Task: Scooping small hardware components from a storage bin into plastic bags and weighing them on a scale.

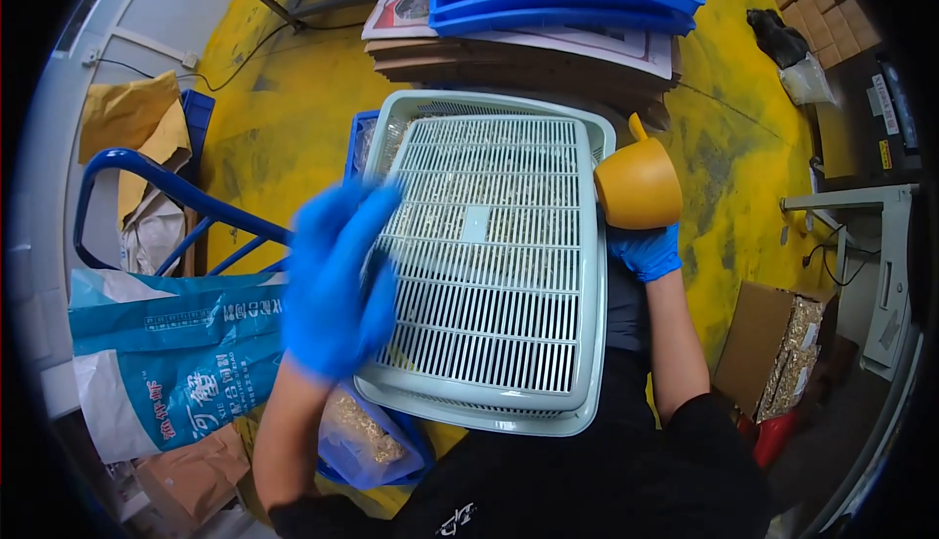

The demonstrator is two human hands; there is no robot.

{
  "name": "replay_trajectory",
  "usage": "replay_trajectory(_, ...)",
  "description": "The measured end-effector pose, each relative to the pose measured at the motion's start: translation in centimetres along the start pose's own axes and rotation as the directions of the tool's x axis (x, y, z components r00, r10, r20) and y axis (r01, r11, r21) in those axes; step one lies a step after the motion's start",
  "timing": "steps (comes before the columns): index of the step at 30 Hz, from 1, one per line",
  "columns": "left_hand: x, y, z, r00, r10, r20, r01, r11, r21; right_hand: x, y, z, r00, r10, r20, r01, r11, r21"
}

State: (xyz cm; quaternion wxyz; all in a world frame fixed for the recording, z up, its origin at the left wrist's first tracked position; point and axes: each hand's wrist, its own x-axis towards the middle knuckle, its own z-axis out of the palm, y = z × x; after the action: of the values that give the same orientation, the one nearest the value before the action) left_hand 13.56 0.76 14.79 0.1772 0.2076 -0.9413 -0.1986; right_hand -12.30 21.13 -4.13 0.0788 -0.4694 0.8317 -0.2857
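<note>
Far left of you: teal-and-white printed sack [166, 343], brown paper bags [132, 123] above it. Clear bag of tan bits [357, 436] under your left forearm. Right: open cardboard box [768, 343]. Top: flat cartons [518, 55], small boxes [812, 1].

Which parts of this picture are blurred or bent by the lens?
In the head view, the left hand in its blue glove is smeared by motion; the slotted tray and the yellow cup held by the right hand look sharp; straight edges curve near the dark round rim.
</note>
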Motion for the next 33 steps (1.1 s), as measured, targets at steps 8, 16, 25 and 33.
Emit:
replay_trajectory(8, 3.0, -7.6, 8.7, 0.969, 0.09, 0.229, -0.125, 0.981, 0.145, 0.3, -0.1, 0.4, 1.0, 0.026, -0.005, -0.024, 0.972, 0.232)
replay_trajectory(16, 5.1, -8.1, 7.5, 0.984, 0.12, 0.129, -0.128, 0.99, 0.052, 0.3, 0.1, 0.5, 0.999, 0.042, 0.005, -0.042, 0.987, 0.153)
replay_trajectory(25, 6.0, -8.6, 4.7, 0.912, -0.376, 0.163, 0.406, 0.773, -0.488, 0.5, -0.4, 0.6, 1.0, 0.001, 0.001, -0.001, 0.999, 0.054)
replay_trajectory(33, -0.5, -11.9, 3.7, 0.728, -0.579, 0.368, 0.682, 0.554, -0.477, 0.7, 0.4, 1.2, 0.995, 0.086, 0.049, -0.098, 0.936, 0.339)
